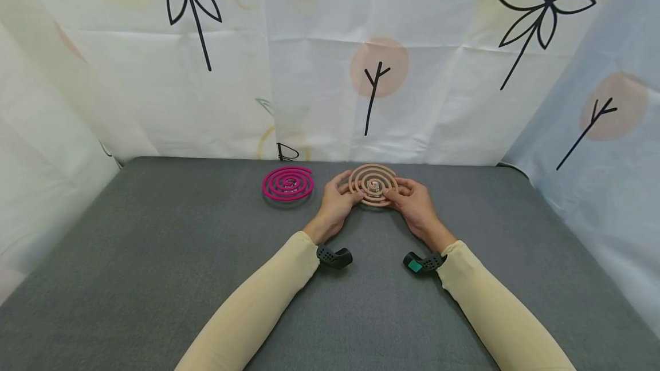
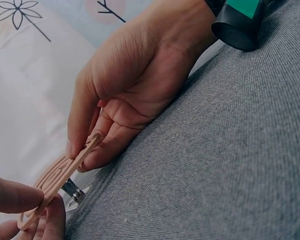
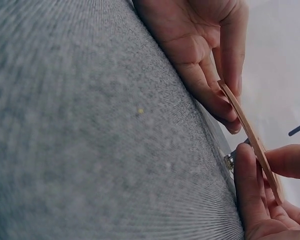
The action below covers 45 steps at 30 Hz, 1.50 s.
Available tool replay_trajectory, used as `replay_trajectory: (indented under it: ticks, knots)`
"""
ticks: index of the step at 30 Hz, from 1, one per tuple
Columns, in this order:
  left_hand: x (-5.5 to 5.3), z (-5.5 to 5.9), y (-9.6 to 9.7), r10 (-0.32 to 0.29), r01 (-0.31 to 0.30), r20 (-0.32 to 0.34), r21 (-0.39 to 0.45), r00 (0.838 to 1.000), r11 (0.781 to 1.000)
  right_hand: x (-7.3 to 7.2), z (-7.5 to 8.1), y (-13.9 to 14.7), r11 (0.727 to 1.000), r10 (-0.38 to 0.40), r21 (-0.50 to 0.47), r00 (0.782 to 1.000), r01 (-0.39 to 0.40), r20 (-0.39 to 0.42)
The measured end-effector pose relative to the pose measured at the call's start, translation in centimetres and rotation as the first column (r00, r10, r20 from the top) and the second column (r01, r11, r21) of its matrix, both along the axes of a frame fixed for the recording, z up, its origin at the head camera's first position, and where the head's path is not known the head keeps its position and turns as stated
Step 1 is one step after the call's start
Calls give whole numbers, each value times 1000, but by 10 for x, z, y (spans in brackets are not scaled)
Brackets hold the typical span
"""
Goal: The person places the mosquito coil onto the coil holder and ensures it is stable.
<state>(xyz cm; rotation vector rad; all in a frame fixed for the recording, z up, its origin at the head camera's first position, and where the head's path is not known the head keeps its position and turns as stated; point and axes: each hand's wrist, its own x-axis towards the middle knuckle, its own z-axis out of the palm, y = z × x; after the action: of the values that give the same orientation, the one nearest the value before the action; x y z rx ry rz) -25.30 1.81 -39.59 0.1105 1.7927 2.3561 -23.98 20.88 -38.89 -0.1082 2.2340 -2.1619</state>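
A tan mosquito coil [image 1: 373, 170] is held between both hands at the back of the table. My left hand [image 1: 335, 205] pinches its left edge, thumb on top and fingers underneath. At the opposite edge, my right hand [image 1: 416, 209] pinches it the same way. Both wrist views show the coil tilted, with a small metal stand [image 2: 76, 192] beneath its middle. Left of the left hand lies a pink mosquito coil [image 1: 287, 197], raised slightly over the table, with metal glinting through its centre.
A grey cloth-covered table [image 1: 170, 279] spreads under the arms. Behind it hangs a white curtain [image 1: 319, 90] printed with flowers and trees, and more fabric closes off the left and right sides. Each wrist carries a black band [image 1: 334, 257].
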Motion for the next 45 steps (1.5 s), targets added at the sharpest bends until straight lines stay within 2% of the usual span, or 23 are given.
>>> replay_trajectory:
  ticks: [15,32,45]
  knots:
    - [-1,4,3,45,-46,48,30,998,998,-1,3,-1,999,-31,16,999,31,42]
    - [1,3,3,47,-50,59,41,997,998,0,6,-2,999,-53,12,996,53,77]
    - [2,8,4,94,-93,83,-19,992,995,1,10,-4,998,-69,10,990,68,123]
